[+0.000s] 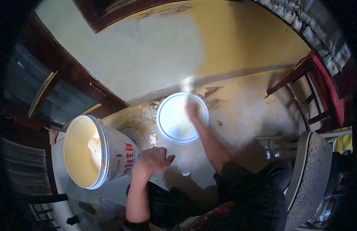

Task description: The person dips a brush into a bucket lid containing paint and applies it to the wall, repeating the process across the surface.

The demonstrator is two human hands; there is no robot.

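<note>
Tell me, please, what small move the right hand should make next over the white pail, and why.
Probably lower the tool straight back into the white pail. The right hand is blurred above the pail's pale contents, and the tool it seems to hold rises past the far rim, so drips could land on the stained floor. The left hand rests by the tilted paint bucket.

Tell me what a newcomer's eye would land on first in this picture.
First, the big white paint bucket at the left, tipped toward the camera and showing its creamy inside, with the left hand resting closed against its side. Next, the round white tub on the stained floor at centre, where the blurred right hand grips a pale stick. Behind, the yellow wall wears a large pale patch.
</note>
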